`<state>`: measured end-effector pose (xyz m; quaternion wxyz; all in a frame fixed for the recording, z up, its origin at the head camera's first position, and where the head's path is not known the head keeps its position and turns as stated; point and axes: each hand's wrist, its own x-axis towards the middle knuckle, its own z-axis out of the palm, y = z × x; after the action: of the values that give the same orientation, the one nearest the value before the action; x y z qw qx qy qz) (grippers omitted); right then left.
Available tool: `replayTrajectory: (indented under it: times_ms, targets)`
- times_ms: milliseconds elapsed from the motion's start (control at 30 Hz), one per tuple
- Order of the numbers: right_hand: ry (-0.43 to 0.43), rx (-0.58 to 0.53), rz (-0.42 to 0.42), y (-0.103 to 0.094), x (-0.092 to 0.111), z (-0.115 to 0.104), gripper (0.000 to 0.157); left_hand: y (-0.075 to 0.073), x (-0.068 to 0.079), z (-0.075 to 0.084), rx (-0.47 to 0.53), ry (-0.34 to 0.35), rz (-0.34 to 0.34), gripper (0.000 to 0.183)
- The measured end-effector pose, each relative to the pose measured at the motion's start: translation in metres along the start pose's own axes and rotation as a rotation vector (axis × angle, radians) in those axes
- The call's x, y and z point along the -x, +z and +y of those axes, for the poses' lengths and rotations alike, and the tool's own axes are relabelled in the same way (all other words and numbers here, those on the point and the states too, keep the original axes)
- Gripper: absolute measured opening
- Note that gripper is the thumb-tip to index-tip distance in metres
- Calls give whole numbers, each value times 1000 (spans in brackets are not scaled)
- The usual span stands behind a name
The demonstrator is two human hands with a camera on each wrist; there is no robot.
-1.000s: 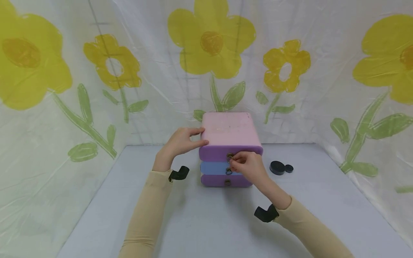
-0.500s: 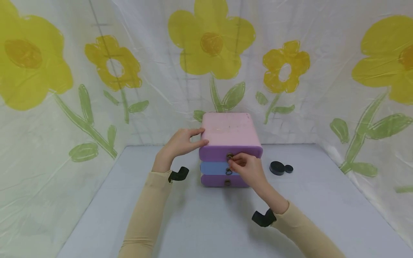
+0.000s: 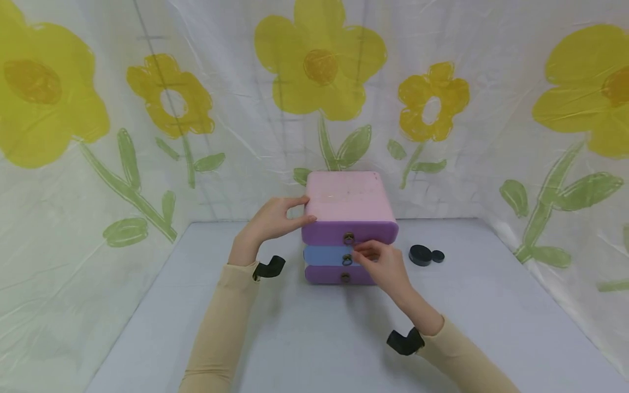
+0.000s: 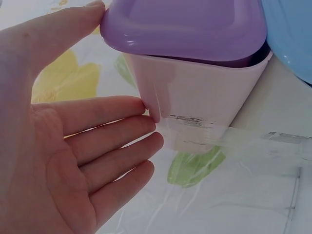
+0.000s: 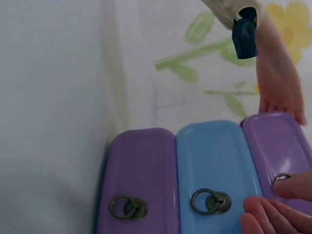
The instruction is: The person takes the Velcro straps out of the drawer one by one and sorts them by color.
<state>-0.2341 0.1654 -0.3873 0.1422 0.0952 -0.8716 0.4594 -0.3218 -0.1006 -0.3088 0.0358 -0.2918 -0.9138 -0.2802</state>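
Note:
A small pink drawer cabinet [image 3: 349, 194] stands at the back of the table, with a purple top drawer [image 3: 324, 233], a blue middle drawer [image 3: 316, 255] and a purple bottom drawer [image 3: 321, 274]. Each has a bronze ring pull. My left hand [image 3: 272, 221] steadies the cabinet's left side, thumb at the top drawer's front edge, fingers straight. In the left wrist view a narrow gap shows between the top drawer's front and the pink casing [image 4: 190, 97]. My right hand [image 3: 385, 265] is in front of the drawers, fingers loosely bent, its fingertips close to the top ring pull [image 5: 280, 179].
Two round black objects [image 3: 421, 255], one large and one small, lie on the white table [image 3: 304, 338] right of the cabinet. A plastic sheet [image 3: 236, 136] printed with yellow flowers hangs behind and at both sides.
My right hand has let go of the top drawer's ring pull and moved slightly down from it. The left hand stays at the cabinet's left side.

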Motion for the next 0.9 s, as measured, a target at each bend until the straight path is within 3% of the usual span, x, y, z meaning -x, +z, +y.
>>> replayTrajectory:
  times_ms: [533,900]
  targets:
    - [19,48,9,13,5,30,13,4,5,3,31,-14,26,79]
    - [28,35,-2,20,7,34,11,5,3,3,23,-30,30,77]
